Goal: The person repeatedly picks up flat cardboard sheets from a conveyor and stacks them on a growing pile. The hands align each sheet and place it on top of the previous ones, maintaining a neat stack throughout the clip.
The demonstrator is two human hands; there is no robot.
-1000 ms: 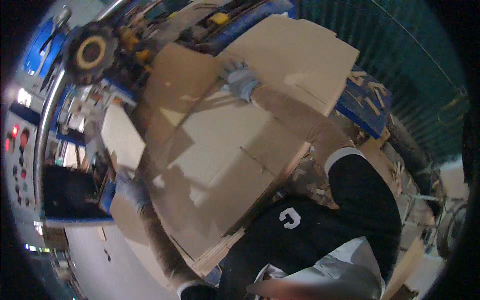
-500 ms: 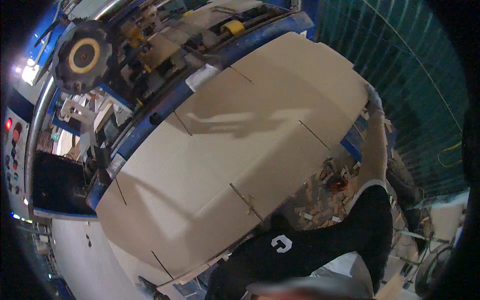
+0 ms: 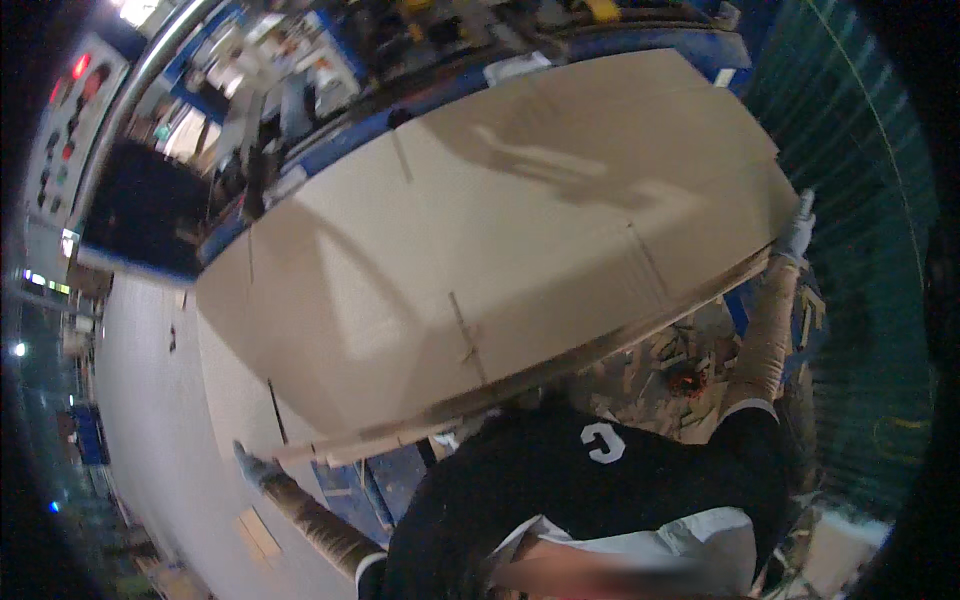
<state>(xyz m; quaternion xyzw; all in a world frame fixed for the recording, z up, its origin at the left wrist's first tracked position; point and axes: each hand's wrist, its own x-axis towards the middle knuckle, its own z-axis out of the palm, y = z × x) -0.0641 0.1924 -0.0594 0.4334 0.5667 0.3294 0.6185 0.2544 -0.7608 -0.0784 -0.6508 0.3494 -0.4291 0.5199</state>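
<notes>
The scene is dim overall. A pale pool of light lies across the middle of the cardboard [image 3: 375,250], with broad, soft-edged shadows over its near side and upper right. The floor [image 3: 150,370] looks evenly grey and fairly light. A small red lamp [image 3: 82,66] glows at the upper left, near a patch of white glare, while the green wall [image 3: 870,260] sinks into gloom. Blur softens the machine [image 3: 450,40] and the wall's ridges. The lens bows the metal rail [image 3: 150,65], and black swallows the corners.
</notes>
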